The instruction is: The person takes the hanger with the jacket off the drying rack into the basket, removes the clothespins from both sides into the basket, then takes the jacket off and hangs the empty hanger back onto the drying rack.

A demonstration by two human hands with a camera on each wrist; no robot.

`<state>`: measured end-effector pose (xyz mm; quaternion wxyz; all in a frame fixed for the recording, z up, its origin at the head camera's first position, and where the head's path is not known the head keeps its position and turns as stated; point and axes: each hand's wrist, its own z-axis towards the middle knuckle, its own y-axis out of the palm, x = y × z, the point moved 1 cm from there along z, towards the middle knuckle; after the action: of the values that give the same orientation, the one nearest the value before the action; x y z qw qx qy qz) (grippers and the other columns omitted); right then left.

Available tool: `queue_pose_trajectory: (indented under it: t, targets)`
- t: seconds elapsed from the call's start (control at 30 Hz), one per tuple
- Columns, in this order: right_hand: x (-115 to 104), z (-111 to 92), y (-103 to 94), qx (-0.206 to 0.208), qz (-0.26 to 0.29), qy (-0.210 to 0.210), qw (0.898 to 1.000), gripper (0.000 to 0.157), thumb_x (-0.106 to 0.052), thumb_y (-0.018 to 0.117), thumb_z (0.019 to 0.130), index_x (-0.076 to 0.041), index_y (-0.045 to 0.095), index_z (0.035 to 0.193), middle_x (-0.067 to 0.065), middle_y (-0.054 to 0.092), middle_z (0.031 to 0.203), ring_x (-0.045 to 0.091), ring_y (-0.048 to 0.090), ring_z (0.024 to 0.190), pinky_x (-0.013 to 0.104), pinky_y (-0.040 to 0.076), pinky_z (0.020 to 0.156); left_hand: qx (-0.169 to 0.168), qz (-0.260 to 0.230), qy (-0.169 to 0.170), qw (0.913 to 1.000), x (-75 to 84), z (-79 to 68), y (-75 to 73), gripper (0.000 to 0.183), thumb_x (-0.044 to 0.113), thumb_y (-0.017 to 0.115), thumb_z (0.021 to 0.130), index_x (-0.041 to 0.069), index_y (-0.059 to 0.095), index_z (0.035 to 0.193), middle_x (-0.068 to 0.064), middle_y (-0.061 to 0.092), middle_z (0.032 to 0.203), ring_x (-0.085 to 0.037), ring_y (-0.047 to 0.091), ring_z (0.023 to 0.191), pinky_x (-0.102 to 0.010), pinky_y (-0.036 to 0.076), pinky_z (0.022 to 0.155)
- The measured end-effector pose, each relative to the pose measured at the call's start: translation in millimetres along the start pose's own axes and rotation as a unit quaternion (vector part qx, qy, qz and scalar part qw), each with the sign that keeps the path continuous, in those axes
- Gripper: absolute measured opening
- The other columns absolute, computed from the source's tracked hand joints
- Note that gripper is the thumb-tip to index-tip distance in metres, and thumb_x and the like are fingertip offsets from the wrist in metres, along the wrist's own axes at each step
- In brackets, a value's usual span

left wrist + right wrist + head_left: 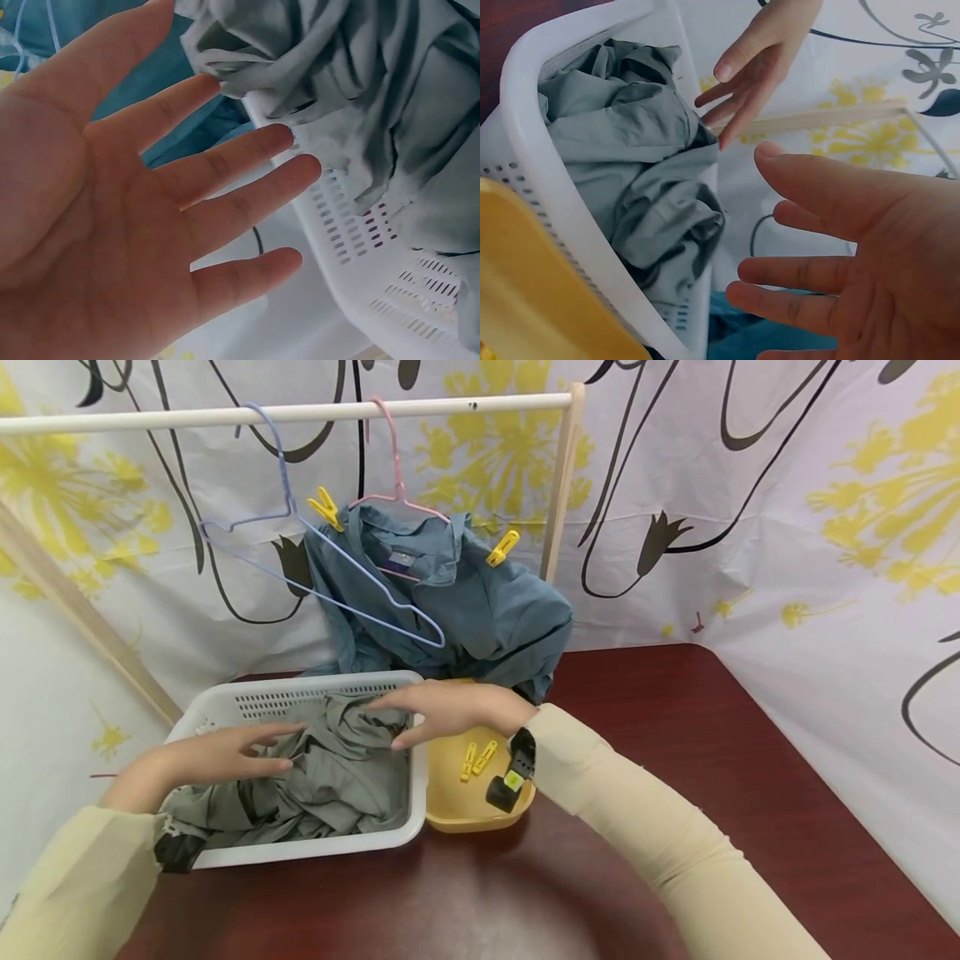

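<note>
A crumpled grey garment (322, 777) (375, 82) (630, 142) fills a white perforated laundry basket (300, 852) (360, 292) (525, 127). My left hand (225, 752) (150, 217) hovers open over the garment's left side, fingers spread and straight. My right hand (442, 710) (840, 247) is open above the basket's right rim, fingertips just over the cloth. Neither hand grips anything. Behind, a blue shirt (465, 602) hangs on a pink hanger (390, 452), pinned with yellow clothespins (502, 547).
A white rail (300, 414) carries an empty lilac hanger (300, 552). A yellow tub (465, 802) beside the basket holds two yellow clothespins (477, 758). The dark red table (675, 735) stretches to the right. Patterned sheets form the backdrop.
</note>
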<state>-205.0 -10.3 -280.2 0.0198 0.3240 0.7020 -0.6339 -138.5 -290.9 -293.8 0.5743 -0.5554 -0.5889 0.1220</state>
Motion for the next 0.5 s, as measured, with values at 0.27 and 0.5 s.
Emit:
queue_pose_trajectory:
  t: [0.27,0.5]
  targets:
    - [2,-37,-9.1,0.044,0.004,-0.001,0.999,0.054,-0.028,0.056,0.093,-0.011,0.037,0.141,0.001,0.042,0.139,0.012,0.042,0.123,0.023,0.034,0.099,0.067,0.040,0.012,0.9968,4.9,-6.4,-9.8,0.058,0.029,0.056,0.093,-0.002,0.036,0.137,-0.031,0.048,0.123,-0.044,0.051,0.108,-0.050,0.049,0.079]
    - [-6,-63,-18.8,0.080,-0.019,-0.007,0.997,0.053,-0.028,0.059,0.091,-0.011,0.041,0.138,0.001,0.047,0.135,0.012,0.046,0.117,0.025,0.038,0.097,0.144,0.058,0.035,0.9872,0.3,-12.9,-34.7,0.047,0.018,0.057,0.092,-0.003,0.043,0.132,-0.029,0.054,0.117,-0.041,0.059,0.096,-0.050,0.050,0.075]
